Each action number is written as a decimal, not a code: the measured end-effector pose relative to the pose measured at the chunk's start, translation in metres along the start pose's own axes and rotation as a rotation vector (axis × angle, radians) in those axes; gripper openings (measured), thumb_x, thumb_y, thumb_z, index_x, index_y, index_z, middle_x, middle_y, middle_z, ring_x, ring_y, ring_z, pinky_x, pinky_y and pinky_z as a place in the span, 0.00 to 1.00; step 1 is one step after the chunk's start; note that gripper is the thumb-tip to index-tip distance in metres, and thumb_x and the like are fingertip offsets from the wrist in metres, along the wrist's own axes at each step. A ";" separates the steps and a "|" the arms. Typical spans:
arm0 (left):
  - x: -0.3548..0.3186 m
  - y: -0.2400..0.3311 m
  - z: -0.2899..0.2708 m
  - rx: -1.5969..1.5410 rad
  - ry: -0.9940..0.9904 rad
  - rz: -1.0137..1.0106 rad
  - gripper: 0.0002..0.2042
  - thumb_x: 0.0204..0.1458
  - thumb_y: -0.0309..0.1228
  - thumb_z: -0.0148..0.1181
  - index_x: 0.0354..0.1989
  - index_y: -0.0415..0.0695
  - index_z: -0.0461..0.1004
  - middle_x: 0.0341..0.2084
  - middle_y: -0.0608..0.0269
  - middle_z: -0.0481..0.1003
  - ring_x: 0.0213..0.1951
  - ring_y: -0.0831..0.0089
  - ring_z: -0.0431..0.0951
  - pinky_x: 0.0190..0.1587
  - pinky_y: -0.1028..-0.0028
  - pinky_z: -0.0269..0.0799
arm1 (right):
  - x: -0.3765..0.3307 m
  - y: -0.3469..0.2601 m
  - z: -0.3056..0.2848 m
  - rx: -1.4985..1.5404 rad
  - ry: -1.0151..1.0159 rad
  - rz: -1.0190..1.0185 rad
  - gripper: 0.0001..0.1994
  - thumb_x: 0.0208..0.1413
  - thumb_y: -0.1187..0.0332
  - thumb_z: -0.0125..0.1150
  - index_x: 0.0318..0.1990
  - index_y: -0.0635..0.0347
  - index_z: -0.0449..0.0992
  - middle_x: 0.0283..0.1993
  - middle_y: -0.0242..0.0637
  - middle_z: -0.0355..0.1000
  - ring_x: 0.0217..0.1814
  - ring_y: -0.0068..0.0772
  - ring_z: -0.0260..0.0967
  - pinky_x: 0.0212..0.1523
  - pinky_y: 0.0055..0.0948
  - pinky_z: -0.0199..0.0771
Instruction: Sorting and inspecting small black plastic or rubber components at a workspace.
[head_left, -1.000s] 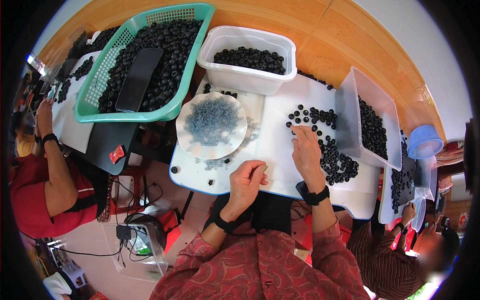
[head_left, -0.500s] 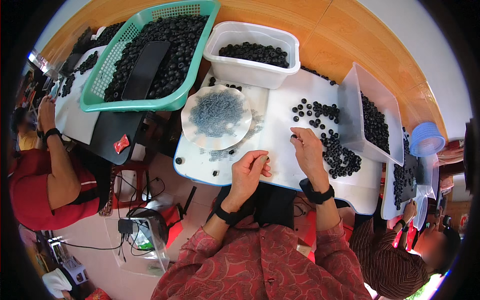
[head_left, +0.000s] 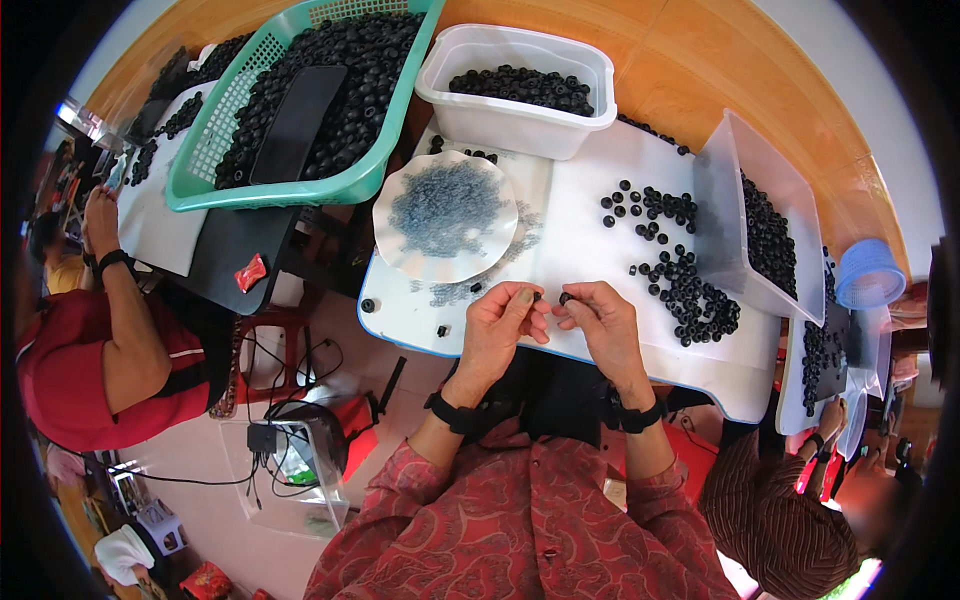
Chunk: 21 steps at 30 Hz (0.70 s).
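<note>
My left hand [head_left: 500,325] and my right hand [head_left: 606,328] are close together above the table's front edge, a small gap between their fingertips. A small dark piece [head_left: 537,297] is pinched in the left fingers, mostly hidden. The right thumb and fingers grip a small black round part [head_left: 566,298]. Just beyond my left hand stands a white scalloped plate [head_left: 392,250] heaped with tiny translucent bluish pieces [head_left: 445,208]. Beside my right hand lies a loose pile of black round parts [head_left: 700,310], several with holes.
A green basket [head_left: 285,192] of black parts, with a phone [head_left: 298,125] on top, stands at the far left. A white tub [head_left: 510,135] is at the back, a translucent bin [head_left: 735,220] at the right. Co-workers sit on both sides; cables [head_left: 265,440] lie below left.
My right hand has come left and nearer, bringing its black part close to my left fingers. My left hand has shifted slightly, turning the piece it holds toward the right hand.
</note>
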<state>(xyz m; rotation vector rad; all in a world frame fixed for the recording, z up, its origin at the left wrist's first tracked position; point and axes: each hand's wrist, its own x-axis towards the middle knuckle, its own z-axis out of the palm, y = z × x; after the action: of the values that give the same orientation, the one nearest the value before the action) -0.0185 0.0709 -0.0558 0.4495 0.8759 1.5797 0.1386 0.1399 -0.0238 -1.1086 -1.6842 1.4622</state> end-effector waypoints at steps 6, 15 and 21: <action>0.001 -0.001 -0.001 -0.018 -0.021 0.010 0.12 0.65 0.28 0.52 0.52 0.35 0.73 0.35 0.57 0.78 0.30 0.76 0.77 0.32 0.74 0.79 | -0.002 0.006 0.001 0.029 0.031 0.008 0.08 0.60 0.80 0.56 0.46 0.70 0.74 0.40 0.43 0.77 0.39 0.29 0.79 0.35 0.24 0.80; 0.000 -0.006 0.012 0.252 0.021 0.086 0.11 0.62 0.24 0.55 0.51 0.36 0.76 0.35 0.61 0.78 0.31 0.80 0.77 0.33 0.78 0.78 | -0.003 0.005 -0.004 0.073 0.078 0.002 0.09 0.59 0.81 0.57 0.47 0.69 0.75 0.41 0.40 0.77 0.40 0.27 0.79 0.35 0.23 0.79; 0.002 -0.007 0.033 0.711 0.138 0.291 0.06 0.56 0.23 0.62 0.40 0.37 0.78 0.27 0.59 0.77 0.26 0.73 0.77 0.30 0.74 0.74 | -0.009 0.007 -0.016 0.096 0.182 -0.018 0.11 0.59 0.80 0.59 0.49 0.68 0.75 0.39 0.38 0.77 0.40 0.25 0.78 0.37 0.22 0.78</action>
<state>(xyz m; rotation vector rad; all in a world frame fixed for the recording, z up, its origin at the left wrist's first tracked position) 0.0095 0.0824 -0.0405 1.0129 1.5381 1.5352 0.1579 0.1394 -0.0275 -1.1351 -1.4800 1.3728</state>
